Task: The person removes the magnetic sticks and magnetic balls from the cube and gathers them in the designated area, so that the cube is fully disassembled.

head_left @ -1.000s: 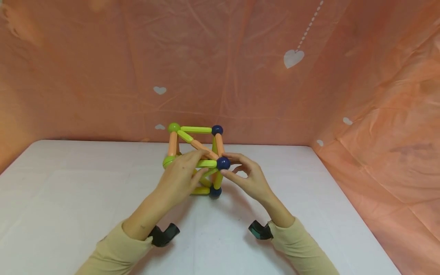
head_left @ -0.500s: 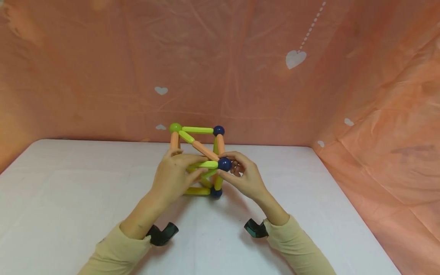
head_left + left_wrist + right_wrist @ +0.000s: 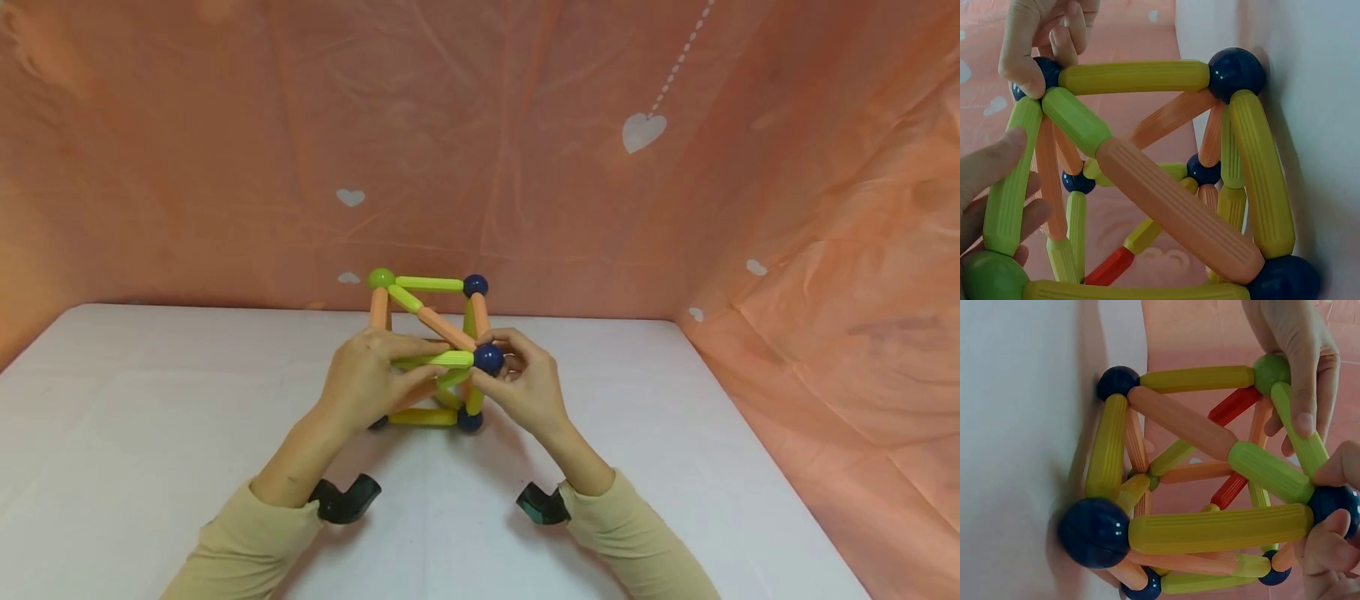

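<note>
Balls [image 3: 1093, 532] navy, green; rods [image 3: 1219, 530] yellow, green, orange, red; backdrop [image 3: 450, 125] orange-pink, white hearts [image 3: 643, 132].

The tabletop [image 3: 187, 400] is leaving room along its left and right edges, while the stick frame [image 3: 445, 327] is blocking the far edge's middle.

White smooth-topped table [image 3: 187, 400], creased orange-pink sheet [image 3: 450, 142] hanging behind it and along the right side. Sheet print: large white heart [image 3: 644, 132] under a dotted white line [image 3: 681, 58], smaller white hearts [image 3: 350, 197] lower down.
</note>
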Demonstrator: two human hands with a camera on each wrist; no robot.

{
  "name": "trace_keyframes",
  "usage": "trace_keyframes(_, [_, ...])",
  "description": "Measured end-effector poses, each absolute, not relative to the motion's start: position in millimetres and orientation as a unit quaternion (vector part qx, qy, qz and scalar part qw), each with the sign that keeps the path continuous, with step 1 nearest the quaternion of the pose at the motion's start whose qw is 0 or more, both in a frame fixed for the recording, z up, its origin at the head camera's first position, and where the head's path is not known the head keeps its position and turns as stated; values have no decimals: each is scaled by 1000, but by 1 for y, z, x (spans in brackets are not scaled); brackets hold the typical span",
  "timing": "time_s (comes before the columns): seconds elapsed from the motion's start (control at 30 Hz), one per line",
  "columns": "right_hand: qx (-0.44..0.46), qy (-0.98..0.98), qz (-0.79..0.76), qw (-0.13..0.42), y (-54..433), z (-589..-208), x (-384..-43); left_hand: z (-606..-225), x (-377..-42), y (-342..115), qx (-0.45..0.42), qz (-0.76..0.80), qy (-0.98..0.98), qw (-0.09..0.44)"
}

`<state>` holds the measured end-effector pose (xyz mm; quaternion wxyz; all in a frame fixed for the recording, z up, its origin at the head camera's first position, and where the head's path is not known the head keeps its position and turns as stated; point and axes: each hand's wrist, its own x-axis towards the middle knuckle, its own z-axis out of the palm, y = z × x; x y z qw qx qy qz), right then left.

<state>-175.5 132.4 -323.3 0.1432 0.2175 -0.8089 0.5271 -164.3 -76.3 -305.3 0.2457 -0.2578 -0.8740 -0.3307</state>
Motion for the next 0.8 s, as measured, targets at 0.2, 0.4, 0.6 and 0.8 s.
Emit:
trace_keyframes(0.2, [210,-804,541,127,131,-323,-175,-308,-165,-76,-266,-331,-870,250])
trace_keyframes(0.4, [199,-807,547,99,132,-319,-170,-308,-165,-77,-271,-331,-866,257])
trace_keyframes(0.6, [193,-807,551,88,138,-320,-171,-308,-164,-80,-262,-317,-874,259])
trace_keyframes(0.8, [191,-790,578,74,142,-323,-169,-308,-164,-79,-267,-321,-871,257])
